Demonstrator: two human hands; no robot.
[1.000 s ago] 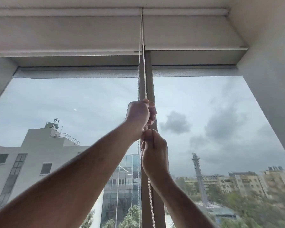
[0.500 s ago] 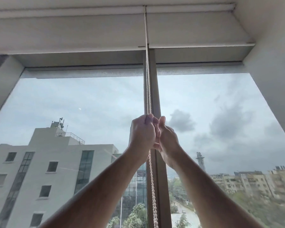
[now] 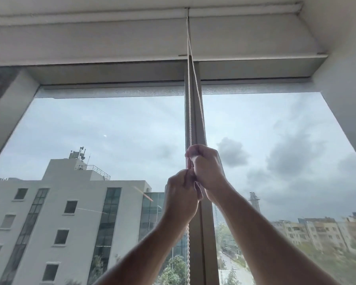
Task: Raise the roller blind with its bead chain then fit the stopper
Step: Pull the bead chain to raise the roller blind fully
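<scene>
The white bead chain (image 3: 190,112) hangs in two strands from the top of the window, in front of the centre mullion. My right hand (image 3: 206,165) grips the chain with curled fingers, higher up. Just below and to the left, my left hand (image 3: 181,194) grips the same chain, and a strand hangs on down beneath it (image 3: 187,254). The pale roller blind (image 3: 245,36) sits rolled high, its bottom bar near the top of the frame. No stopper shows in view.
The grey centre mullion (image 3: 195,120) runs straight behind the chain and my hands. A white wall (image 3: 349,99) flanks the window on the right and a slanted frame post (image 3: 6,112) on the left. Buildings and cloudy sky lie beyond the glass.
My hands have swapped places on the chain: the right hand has gone up above the left, and the left has come down. The view has shifted slightly.
</scene>
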